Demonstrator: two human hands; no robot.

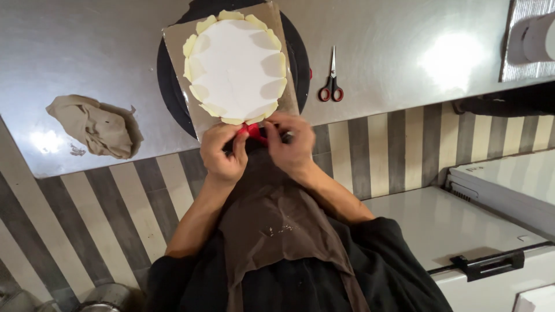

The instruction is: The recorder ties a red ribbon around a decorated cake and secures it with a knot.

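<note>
Hands meet at the near edge of the white disc (234, 69) on its cardboard square (173, 40) atop the steel table (87, 46), left hand (222, 153) and right hand (295, 147) both pinched on a small red tool (253, 132), seemingly trimming the pale rim, which calls for steady turning.

We note a brushed metal counter (87, 52), smooth and semi-glossy with bright glare patches, carrying a matt brown cardboard square (173, 43) on a dull black round turntable (167, 86), and on the card a matt white disc (234, 66) ringed with pale yellow, soft-looking tabs. Toward the counter's left edge lies a crumpled tan cloth (95, 127), matt and creased; near the front edge rest scissors (332, 81) with shiny steel blades and glossy red plastic handles. Our apron (277, 225) is matt brown fabric, wrinkled, over black cloth sleeves.
</note>
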